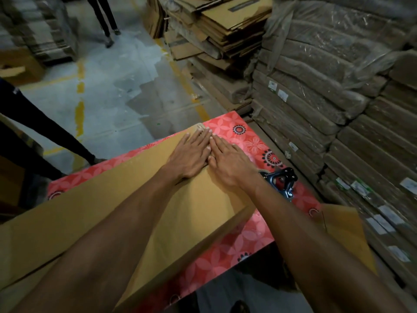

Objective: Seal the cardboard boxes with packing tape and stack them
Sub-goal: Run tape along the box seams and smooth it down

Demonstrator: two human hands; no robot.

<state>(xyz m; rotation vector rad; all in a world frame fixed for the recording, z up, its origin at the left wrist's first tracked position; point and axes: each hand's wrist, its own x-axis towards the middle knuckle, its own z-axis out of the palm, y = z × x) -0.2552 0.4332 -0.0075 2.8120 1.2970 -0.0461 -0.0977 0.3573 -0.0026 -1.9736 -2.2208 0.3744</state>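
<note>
A: Worktop (252, 141), cardboard box (112, 211) lying long across it. Risk?
B: Likely a slide; uneven pressing could shift the box and wrinkle the seam.
A: Grips?
B: Left grip (191, 157), right grip (230, 163): fingers spread flat, side by side on the box's far top. Tape dispenser (282, 181) just right of the box.

The brown cardboard box (112, 211) lies closed across the flowered table (248, 233); the black tape dispenser (282, 179) lies on the table's right side.
</note>
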